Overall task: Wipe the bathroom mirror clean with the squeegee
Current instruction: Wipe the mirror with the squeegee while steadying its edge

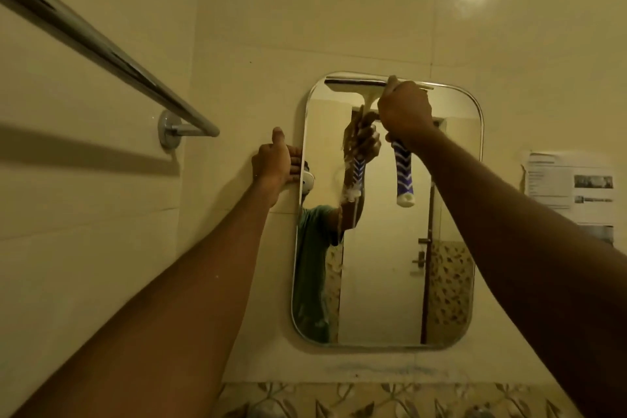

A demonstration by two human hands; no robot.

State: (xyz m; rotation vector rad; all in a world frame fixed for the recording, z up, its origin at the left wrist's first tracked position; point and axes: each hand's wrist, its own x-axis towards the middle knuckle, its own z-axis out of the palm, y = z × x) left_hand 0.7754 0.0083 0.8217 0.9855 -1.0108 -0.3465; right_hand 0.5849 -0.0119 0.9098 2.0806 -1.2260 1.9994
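While right hand [405,110] grips squeegee [368,86] at mirror [390,282] top edge, left hand [273,161] rests open-fingered against its left edge

both arms reach up, right hand [405,108] clenched, left hand [273,159] thumb raised.

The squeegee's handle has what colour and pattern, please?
The handle is blue-purple with white chevrons and a white tip; head view.
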